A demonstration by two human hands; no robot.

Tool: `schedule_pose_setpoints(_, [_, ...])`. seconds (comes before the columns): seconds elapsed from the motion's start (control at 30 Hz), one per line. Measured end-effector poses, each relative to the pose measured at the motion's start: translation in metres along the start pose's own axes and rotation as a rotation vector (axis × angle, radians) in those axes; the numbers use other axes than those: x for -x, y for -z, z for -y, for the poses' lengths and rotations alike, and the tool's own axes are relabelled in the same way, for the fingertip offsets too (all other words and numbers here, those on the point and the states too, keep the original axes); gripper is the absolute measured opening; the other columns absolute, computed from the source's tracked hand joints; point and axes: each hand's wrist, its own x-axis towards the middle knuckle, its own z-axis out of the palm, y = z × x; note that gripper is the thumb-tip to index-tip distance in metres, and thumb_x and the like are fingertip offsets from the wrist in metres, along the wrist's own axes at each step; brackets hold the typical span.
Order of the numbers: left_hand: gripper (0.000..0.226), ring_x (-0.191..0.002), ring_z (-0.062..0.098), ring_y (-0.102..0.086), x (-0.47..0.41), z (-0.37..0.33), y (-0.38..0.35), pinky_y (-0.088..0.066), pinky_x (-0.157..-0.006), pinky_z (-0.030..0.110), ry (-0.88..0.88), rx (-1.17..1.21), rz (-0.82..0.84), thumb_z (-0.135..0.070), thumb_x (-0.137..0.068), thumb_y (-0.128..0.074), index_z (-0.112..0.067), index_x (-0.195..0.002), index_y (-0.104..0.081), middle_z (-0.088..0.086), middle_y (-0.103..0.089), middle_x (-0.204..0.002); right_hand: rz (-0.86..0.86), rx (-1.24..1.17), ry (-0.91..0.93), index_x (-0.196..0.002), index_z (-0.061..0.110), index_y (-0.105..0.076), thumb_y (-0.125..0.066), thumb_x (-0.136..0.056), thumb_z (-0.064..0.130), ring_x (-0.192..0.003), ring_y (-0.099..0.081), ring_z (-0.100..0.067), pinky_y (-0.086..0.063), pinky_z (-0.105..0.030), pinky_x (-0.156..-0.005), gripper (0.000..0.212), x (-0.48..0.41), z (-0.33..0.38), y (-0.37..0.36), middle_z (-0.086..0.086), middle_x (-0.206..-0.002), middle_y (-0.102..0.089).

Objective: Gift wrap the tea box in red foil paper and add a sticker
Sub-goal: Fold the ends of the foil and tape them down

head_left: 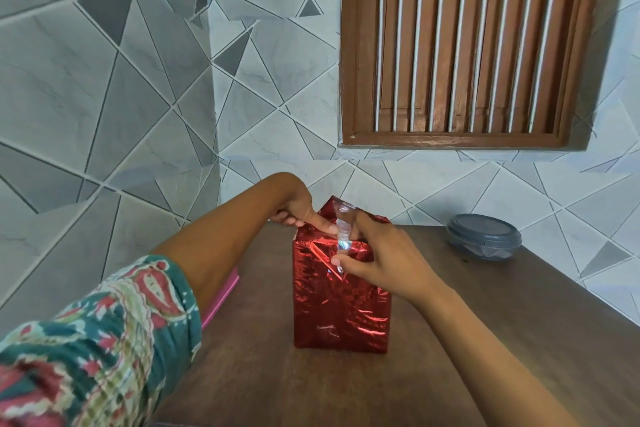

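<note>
Soft even light, foil (341,295) glinting, wide-angle bending at edges

Shiny red foil paper (341,305), brown table (485,340), grey lidded container (483,236), teal paisley sleeve (104,340).
</note>
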Motion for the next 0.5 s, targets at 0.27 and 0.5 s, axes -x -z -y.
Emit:
schedule_pose_setpoints(0.27, [0.1,-0.061,0.01,-0.061,0.021,0.021,-0.002,-0.051,-0.059,0.019,-0.134,0.343,-0.107,-0.04,-0.077,-0.071,-0.025,-0.148,-0.001,0.014,-0.066,-0.103,0.116,0.095,0.083,-0.112,0.02,-0.05,-0.052,-0.087,0.053,-0.077,-0.056,-0.015,-0.033,-0.024,-0.059,0.042,-0.002,0.002,0.009,0.005,-0.09,-0.063])
schedule_pose_setpoints(0.5, [0.082,-0.077,0.02,-0.065,0.033,0.03,-0.013,-0.056,-0.066,0.023,-0.225,0.601,-0.129,-0.019,-0.081,-0.07,-0.016,-0.146,-0.02,0.026,-0.059,-0.122,0.054,0.41,0.061,-0.072,0.018,-0.069,-0.03,-0.081,0.068,-0.094,-0.062,-0.021,-0.036,-0.029,-0.09,0.064,-0.008,0.003,0.025,-0.003,-0.078,-0.069])
